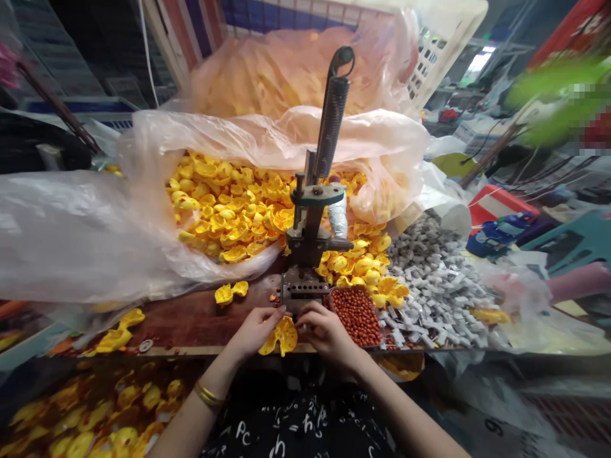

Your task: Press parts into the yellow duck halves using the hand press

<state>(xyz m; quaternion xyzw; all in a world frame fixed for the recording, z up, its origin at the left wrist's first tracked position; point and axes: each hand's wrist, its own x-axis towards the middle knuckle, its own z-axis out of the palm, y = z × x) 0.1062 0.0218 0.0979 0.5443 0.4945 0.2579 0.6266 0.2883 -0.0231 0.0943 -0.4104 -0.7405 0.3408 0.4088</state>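
1. The left hand has its grip closed on a yellow shell, thumb and fingers at the upper left edge; that probably steadies the shell while leaving most of it uncovered.
2. The right hand curls close to the shell's right side. Whether its grip is on the edge, or pinching something small, I cannot tell.
3. The shell is at the front of the desk, between both hands and just before the press, likely so that neither arm must stretch.
4. The press stands upright with its lever rising above, apparently within reach from the front.
5. Red beads lie right of the press base, beside the right hand, seemingly for quick picking.
6. Grey pieces are heaped farther right, perhaps to stay apart from the shells.
7. The main yellow heap spills from a plastic bag behind the press; the bag's opened mouth seems to keep it contained yet reachable.
8. More shells lie below the desk edge, at left.
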